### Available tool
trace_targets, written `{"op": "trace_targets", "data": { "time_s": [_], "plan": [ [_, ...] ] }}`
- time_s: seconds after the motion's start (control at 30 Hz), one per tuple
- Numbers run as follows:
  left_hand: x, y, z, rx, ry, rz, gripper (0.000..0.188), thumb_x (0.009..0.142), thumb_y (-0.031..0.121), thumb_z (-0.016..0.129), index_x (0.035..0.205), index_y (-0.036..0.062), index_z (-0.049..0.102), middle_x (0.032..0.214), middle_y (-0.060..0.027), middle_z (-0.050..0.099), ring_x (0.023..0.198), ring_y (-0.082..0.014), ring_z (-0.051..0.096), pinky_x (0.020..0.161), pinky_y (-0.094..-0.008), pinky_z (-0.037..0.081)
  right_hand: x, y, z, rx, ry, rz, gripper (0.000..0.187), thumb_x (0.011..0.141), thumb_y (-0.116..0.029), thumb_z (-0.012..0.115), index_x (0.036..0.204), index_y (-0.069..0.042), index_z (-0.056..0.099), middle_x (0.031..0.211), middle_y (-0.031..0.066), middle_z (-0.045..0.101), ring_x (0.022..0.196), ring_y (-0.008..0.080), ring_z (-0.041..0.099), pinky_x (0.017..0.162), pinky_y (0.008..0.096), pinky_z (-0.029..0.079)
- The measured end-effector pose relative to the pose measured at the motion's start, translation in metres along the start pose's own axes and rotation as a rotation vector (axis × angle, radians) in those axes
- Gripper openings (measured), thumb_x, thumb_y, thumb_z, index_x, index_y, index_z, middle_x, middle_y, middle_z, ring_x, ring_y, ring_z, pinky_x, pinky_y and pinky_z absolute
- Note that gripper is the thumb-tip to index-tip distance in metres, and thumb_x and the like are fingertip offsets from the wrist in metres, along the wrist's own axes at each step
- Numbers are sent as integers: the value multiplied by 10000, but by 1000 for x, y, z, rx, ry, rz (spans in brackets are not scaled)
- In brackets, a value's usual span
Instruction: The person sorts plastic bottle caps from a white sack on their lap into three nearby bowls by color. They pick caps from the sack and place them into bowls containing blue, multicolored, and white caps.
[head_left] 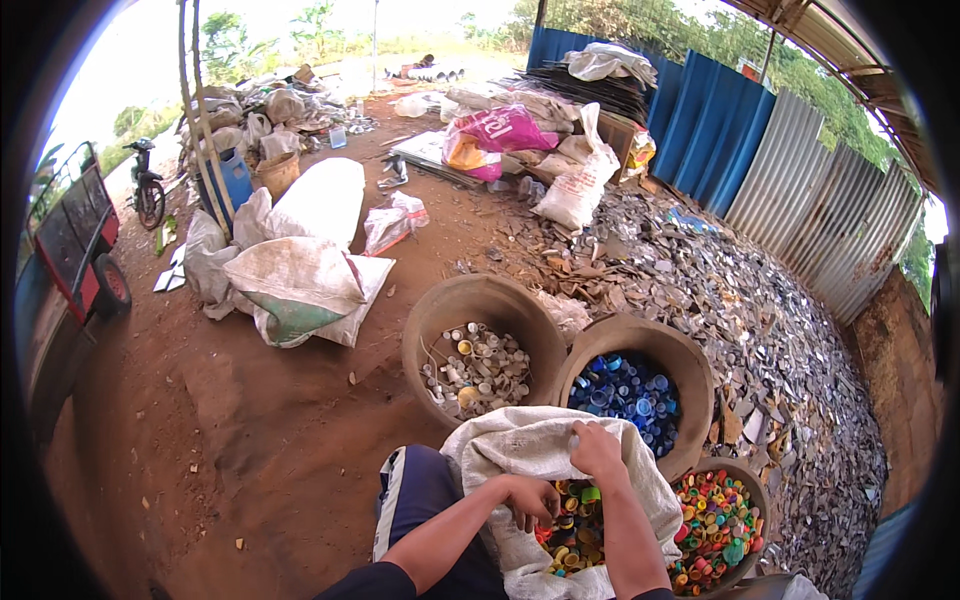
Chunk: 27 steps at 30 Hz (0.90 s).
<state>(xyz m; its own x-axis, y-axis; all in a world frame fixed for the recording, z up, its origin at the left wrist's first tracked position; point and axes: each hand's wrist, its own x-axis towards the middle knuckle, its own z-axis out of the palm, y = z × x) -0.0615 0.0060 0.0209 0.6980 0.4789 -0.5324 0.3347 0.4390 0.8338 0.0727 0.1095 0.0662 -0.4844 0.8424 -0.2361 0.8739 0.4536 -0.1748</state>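
A whitish woven sack lies across my lap with its mouth spread wide. Inside it are many plastic bottle caps, mostly yellow, orange and red, with a few green. My left hand hangs at the left side of the mouth, just above the caps, its fingers loosely bent and apart. At the sack's far rim my right hand is closed, with a small pale bit showing at its fingertips; I cannot tell what it is. Beyond that hand stands a basin of blue caps.
A basin of white caps stands ahead, and a basin of multicoloured caps to the right. Plastic flakes cover the ground at right. Filled sacks lie at left, near a red-framed cart. Metal sheets fence the far right.
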Motion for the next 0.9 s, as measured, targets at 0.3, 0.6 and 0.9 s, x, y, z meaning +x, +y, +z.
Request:
{"op": "trace_targets", "data": {
  "time_s": [0.3, 0.6, 0.9],
  "plan": [
    [-5, 3, -12, 215, 286, 273, 750, 735, 202, 747, 1315, -39, 337, 1133, -178, 575, 811, -220, 659, 628, -310, 548, 13, -42, -39, 475, 462, -303, 476, 718, -103, 707, 1151, 0, 540, 1040, 193, 590, 779, 301, 616, 739, 377, 507],
    [10, -17, -16, 339, 614, 432, 501, 748, 212, 666, 1192, 25, 533, 950, -200, 650, 884, -269, 632, 776, -360, 496, -64, 9, 6, 839, 104, -110, 183, 760, -20, 647, 933, 25, 609, 772, 72, 647, 684, 101, 594, 629, 257, 490],
    [15, -23, 11, 705, 452, 59, 545, 782, 190, 631, 1267, 36, 438, 1319, -244, 441, 1286, -371, 368, 1042, -406, 357, -162, 55, 57, 610, -6, 159, 267, 720, -135, 626, 939, 17, 642, 900, 197, 667, 879, 334, 640, 809, 383, 493]
  ]
}}
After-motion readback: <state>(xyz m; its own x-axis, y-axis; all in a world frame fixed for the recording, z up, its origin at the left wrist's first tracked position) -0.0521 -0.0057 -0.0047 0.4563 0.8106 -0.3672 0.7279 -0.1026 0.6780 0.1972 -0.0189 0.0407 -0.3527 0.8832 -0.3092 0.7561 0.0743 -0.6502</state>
